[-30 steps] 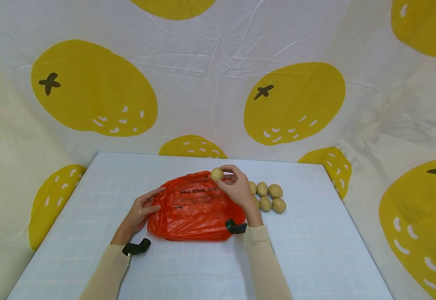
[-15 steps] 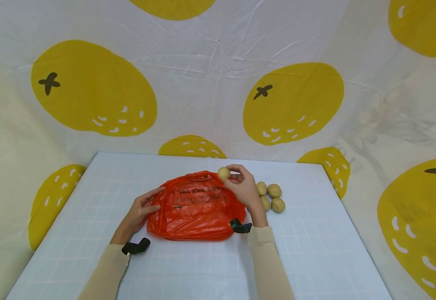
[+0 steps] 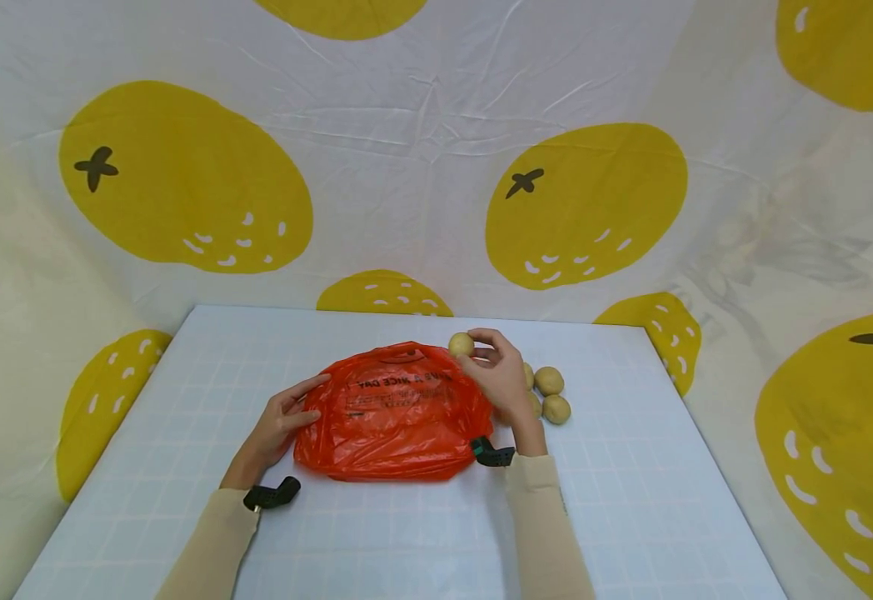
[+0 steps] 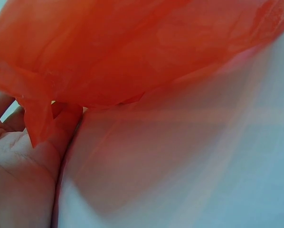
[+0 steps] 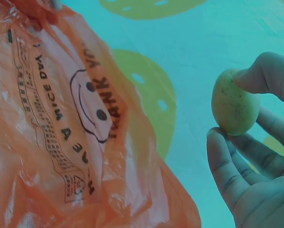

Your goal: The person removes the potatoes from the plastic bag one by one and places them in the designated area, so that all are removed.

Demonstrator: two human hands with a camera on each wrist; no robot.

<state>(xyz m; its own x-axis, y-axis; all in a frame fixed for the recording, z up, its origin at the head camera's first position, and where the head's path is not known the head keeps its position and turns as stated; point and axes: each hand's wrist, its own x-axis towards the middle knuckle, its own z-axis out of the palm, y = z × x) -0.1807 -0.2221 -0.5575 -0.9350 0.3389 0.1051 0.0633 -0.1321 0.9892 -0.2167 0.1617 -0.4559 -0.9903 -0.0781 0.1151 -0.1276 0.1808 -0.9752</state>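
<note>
A red plastic bag with black printing and a smiley face lies spread on the table in the middle of the head view. My left hand holds the bag's left edge, fingers on top and thumb nearer me. In the left wrist view a flap of the bag hangs across the palm; some fingertips are hidden. My right hand pinches a small yellow-brown potato between thumb and fingertips, raised by the bag's upper right edge. More potatoes sit grouped on the table just right of that hand, partly covered by it.
The table has a pale blue gridded cover. White cloth printed with large yellow fruits hangs behind it and along both sides. Black wrist cameras sit on both wrists, the right one over the bag's lower right corner.
My right hand, with the potato pinched in it, has moved a little to the right, toward the grouped potatoes, and covers different ones. My left hand and the bag stay nearly still.
</note>
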